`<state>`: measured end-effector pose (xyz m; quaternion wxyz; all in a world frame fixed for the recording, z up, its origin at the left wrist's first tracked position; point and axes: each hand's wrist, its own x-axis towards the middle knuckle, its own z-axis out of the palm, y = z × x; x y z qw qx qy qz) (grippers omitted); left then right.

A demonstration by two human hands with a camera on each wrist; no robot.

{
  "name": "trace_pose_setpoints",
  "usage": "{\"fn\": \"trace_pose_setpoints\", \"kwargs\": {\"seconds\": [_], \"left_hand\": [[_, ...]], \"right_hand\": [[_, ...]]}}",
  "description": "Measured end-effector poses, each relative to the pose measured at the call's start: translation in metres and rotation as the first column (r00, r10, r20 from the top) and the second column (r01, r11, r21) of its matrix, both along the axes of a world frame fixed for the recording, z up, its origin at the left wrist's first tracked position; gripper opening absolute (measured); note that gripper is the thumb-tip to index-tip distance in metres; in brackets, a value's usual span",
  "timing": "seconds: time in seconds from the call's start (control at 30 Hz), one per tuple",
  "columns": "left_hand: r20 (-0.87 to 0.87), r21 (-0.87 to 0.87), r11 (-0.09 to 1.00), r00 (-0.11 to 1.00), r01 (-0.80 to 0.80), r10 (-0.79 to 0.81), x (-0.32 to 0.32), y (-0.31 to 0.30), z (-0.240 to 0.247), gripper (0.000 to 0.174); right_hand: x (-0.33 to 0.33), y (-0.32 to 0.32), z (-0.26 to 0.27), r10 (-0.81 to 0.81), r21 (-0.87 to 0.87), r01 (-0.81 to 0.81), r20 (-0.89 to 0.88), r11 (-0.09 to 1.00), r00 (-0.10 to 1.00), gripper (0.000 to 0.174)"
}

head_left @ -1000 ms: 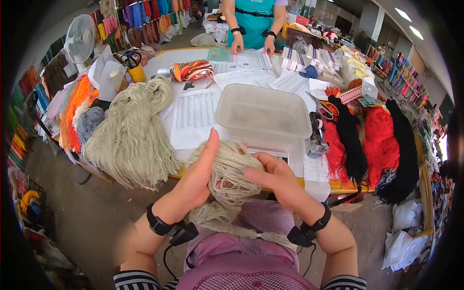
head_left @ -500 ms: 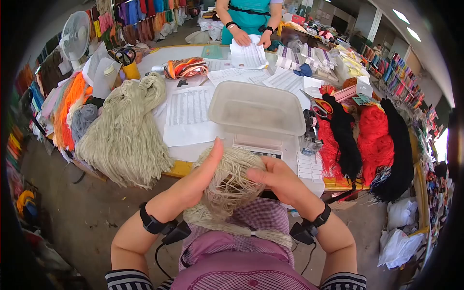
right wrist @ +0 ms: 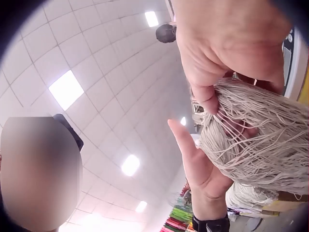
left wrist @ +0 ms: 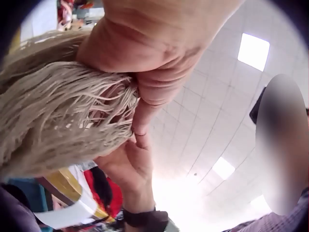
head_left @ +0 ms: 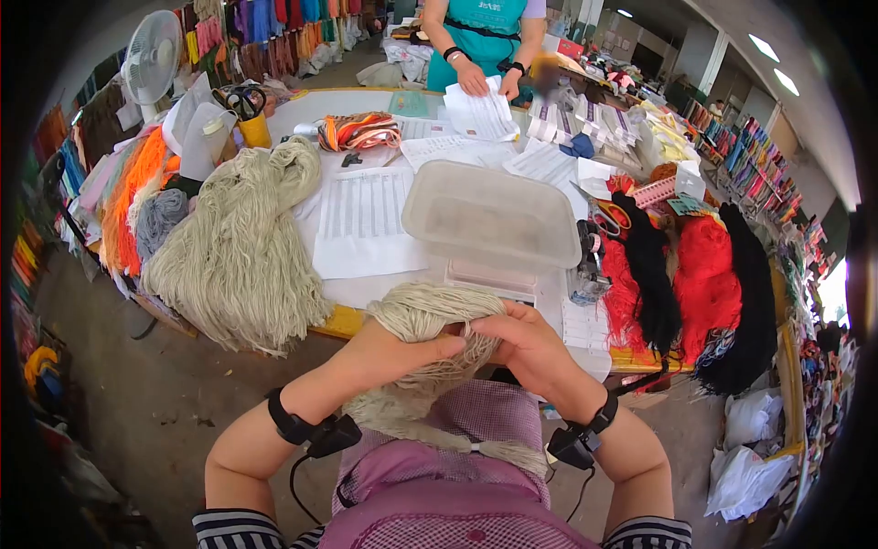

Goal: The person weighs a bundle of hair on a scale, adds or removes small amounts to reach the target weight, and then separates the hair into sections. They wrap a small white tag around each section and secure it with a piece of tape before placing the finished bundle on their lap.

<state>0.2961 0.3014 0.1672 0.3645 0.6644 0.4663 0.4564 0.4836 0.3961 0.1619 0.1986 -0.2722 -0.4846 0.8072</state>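
A pale grey-beige skein of yarn (head_left: 430, 309) is held between my two hands over the table's front edge. My left hand (head_left: 389, 355) grips its left side, the thumb lying across the strands. My right hand (head_left: 532, 352) pinches strands at the other side, its thumb close to the left thumb. In the left wrist view the yarn (left wrist: 53, 125) spreads out loosely, with fingers showing through gaps between strands. The right wrist view shows the strands (right wrist: 270, 145) fanned below the right hand (right wrist: 231, 53). A tied yarn tail (head_left: 512, 453) hangs over the lap.
A big matching yarn bundle (head_left: 238, 261) drapes over the table's left edge. A translucent plastic tub (head_left: 494, 220) sits ahead, beside printed sheets (head_left: 361, 215). Red yarn (head_left: 709, 284), black yarn (head_left: 754, 302) and scissors (head_left: 611, 218) lie right. Opposite, a person (head_left: 485, 55) handles papers.
My left thumb has come down from pointing up to lie across the yarn, near the right thumb. The strands have shifted around the fingers. Across the table, the person has lifted papers.
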Motion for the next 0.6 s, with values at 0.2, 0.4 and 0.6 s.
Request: {"fn": "trace_pose_setpoints", "kwargs": {"seconds": [0.2,0.4,0.6], "left_hand": [[0.366,-0.175,0.984,0.925,-0.036,0.099,-0.003,-0.007,0.006,0.025],[0.753,-0.327,0.855,0.658,0.403,-0.022,-0.040,-0.030,-0.006,0.029],[0.797,-0.319,0.948,0.533,-0.025,0.282,-0.162,-0.093,-0.080,0.041]], "right_hand": [[-0.004,0.005,-0.006,0.177,-0.137,-0.207,-0.205,0.969,0.963,0.019],[0.007,-0.002,0.030,0.321,0.092,-0.347,0.220,0.933,0.921,0.018],[0.059,0.028,0.100,0.168,0.131,-0.181,0.103,0.975,0.980,0.020]]}}
